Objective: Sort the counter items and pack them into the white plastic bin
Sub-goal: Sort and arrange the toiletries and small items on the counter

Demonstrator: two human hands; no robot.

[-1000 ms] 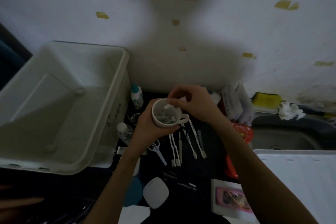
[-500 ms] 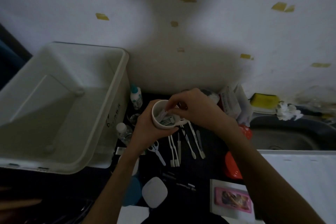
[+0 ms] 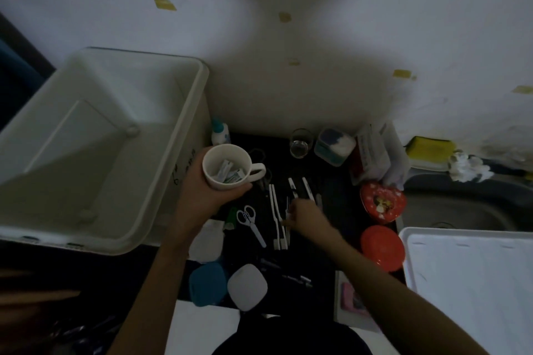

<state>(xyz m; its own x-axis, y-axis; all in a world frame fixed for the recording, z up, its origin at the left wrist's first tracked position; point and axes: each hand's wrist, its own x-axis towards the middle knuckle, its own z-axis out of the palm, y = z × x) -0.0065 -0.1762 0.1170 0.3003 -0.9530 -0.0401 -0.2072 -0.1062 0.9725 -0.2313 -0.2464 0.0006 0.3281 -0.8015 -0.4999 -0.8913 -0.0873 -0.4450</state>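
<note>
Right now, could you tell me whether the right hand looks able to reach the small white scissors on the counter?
Probably yes. The right hand is low over the toothbrushes, and the white scissors lie just beyond them with nothing on top. The left hand holds the mug above and clear.

One view only, from a wide-angle camera on the person's head; it looks forward and steeply down onto the dark tabletop (image 3: 326, 242), close above both forearms; the wall (image 3: 346, 52) fills the upper half, the white plastic bin (image 3: 178, 153) sits left; edges curve.
</note>
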